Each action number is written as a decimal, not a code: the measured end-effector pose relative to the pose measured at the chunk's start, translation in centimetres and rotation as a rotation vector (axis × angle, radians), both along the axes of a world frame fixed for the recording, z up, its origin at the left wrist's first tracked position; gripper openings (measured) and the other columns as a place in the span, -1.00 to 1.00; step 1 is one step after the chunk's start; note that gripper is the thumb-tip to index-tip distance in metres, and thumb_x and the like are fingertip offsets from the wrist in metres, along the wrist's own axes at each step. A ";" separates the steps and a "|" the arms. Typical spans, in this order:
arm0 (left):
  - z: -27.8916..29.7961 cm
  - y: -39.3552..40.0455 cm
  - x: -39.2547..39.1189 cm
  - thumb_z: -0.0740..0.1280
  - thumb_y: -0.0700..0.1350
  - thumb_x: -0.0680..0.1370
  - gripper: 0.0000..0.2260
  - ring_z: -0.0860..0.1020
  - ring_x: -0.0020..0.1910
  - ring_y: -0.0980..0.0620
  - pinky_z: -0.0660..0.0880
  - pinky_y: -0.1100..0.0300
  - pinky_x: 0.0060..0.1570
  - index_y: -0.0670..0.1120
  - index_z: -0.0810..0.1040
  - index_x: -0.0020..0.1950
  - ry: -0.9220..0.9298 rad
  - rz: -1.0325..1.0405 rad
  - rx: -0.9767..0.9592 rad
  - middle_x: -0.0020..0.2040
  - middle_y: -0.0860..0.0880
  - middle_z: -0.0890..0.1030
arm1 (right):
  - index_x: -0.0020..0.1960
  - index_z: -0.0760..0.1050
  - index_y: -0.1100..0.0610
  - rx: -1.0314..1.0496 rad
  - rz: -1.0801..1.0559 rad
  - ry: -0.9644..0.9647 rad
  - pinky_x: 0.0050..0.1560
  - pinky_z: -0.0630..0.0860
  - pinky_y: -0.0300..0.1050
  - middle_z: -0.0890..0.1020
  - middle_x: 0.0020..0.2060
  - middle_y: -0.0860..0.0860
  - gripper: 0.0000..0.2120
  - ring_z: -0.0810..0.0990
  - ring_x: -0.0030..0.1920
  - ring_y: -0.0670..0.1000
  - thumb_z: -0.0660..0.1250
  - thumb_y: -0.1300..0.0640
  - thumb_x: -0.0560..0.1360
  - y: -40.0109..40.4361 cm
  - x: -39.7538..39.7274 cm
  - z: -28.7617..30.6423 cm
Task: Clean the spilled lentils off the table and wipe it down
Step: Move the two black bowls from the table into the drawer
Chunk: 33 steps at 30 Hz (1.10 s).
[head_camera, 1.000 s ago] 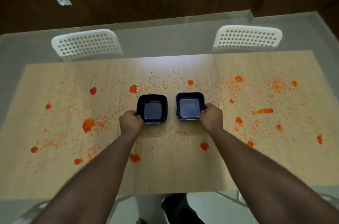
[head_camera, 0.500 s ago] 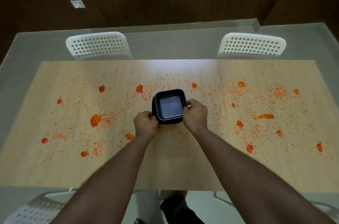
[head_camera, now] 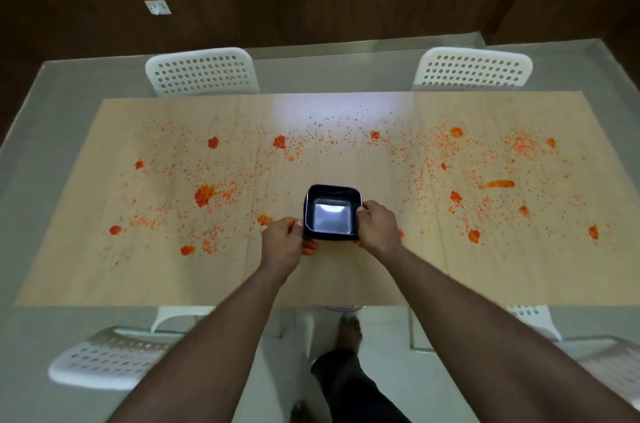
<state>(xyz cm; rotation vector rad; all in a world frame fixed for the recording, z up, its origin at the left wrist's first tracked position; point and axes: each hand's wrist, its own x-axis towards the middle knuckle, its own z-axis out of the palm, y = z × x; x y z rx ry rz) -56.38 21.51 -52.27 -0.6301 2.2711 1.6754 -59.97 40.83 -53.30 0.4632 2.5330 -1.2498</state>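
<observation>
Pale wood-grain table (head_camera: 329, 277), long and rectangular, set on a grey-green floor. Dark wood-panelled wall behind.

White perforated chairs: two at the far edge, left (head_camera: 202, 71) and right (head_camera: 472, 66); two more at the near side, lower left (head_camera: 104, 358) and lower right (head_camera: 609, 367), only partly in frame.

Orange lentils (head_camera: 294, 145) scattered over almost the whole tabletop, thickest in a band across the far half. Wetter orange blobs among them: a splashed one at left (head_camera: 204, 195), an elongated smear at right (head_camera: 500, 183), small clumps along both ends.

Black square bowl (head_camera: 331, 213) at table centre, near side of the spill, rounded corners, rim up. Inside shows only a bright light reflection on the base; no lentils visible in it. Whether it is one bowl or a nested pair cannot be told from this angle.

Left hand (head_camera: 282, 242) grips the bowl's left wall, fingers curled under, thumb at the rim. Right hand (head_camera: 377, 227) grips the right wall the same way, thumb on the rim. An orange blob (head_camera: 309, 247) lies just under the left hand's fingers.

Below the table edge, a bare foot (head_camera: 349, 332) and dark trouser leg.
</observation>
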 end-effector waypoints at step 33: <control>-17.7 1.8 21.8 0.15 -0.09 0.77 -0.64 0.70 -0.13 -0.15 0.69 0.01 -0.20 -0.26 0.69 0.15 -0.292 -0.020 0.316 -0.07 -0.20 0.72 | 0.00 0.62 0.14 -0.269 -0.280 -0.327 -0.23 0.72 0.23 0.70 -0.06 0.19 -0.72 0.72 -0.11 0.24 0.26 0.43 0.46 2.2 25.4 -15.3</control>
